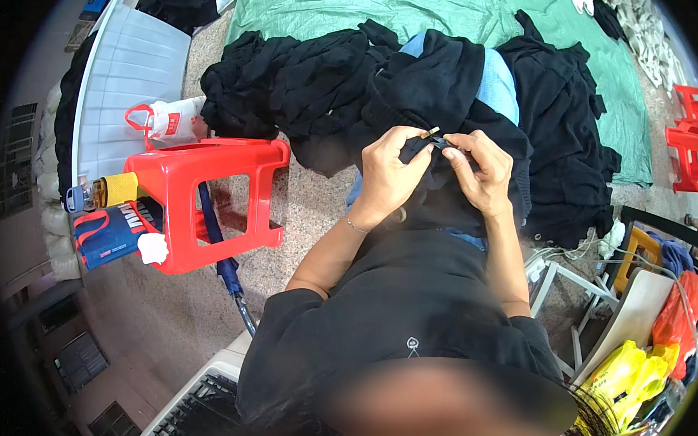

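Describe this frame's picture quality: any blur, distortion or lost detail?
Head view: rim blacked out, fisheye bending curves the pale tub; a soft smear blurs the bottom middle; black clothes lose folds in darkness; left hand and right hand look fairly sharp.

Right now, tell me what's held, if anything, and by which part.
Left hand pinches a bit of black cloth; right hand holds a small dark item, its kind and gripped part unclear.

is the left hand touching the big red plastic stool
No, the left hand pinches black fabric, well apart from the red plastic stool.
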The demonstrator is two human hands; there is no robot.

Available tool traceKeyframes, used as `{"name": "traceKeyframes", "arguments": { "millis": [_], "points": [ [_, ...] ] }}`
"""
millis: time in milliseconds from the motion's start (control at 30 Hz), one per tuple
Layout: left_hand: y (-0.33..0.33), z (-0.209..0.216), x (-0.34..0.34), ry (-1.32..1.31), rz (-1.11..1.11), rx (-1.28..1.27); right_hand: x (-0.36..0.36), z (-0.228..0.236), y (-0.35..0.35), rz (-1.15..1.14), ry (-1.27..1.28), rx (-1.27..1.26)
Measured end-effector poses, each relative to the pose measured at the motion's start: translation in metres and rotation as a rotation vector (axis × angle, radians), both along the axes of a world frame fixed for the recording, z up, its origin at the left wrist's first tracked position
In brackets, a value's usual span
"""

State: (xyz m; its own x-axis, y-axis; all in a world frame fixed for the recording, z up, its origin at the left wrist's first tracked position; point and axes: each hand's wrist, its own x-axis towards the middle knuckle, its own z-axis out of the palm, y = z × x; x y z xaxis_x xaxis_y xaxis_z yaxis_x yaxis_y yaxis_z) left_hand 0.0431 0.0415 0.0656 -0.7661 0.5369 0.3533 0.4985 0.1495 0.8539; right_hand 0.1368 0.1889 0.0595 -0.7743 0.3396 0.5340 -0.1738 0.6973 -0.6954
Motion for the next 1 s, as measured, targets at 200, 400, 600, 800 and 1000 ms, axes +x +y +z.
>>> {"name": "traceKeyframes", "arguments": {
  "millis": [200, 400, 600, 800, 1000],
  "points": [
    [0.001, 0.0, 0.003, 0.044, 0.012, -0.008, 0.0, -0.003, -0.002, -0.011, -0.03, -0.011],
    [0.002, -0.003, 0.005, 0.1, 0.031, -0.001, -0.001, -0.005, -0.003, -0.02, -0.02, -0.017],
    [0.003, -0.005, 0.007, 0.108, 0.039, -0.003, -0.002, -0.005, -0.004, -0.048, 0.023, 0.065],
    [0.003, -0.005, 0.007, 0.101, 0.045, -0.001, -0.004, -0.006, -0.005, -0.082, 0.054, 0.137],
    [0.003, -0.003, 0.006, 0.076, 0.045, -0.027, 0.003, -0.014, -0.01, -0.037, 0.007, -0.371]
  ]
}}
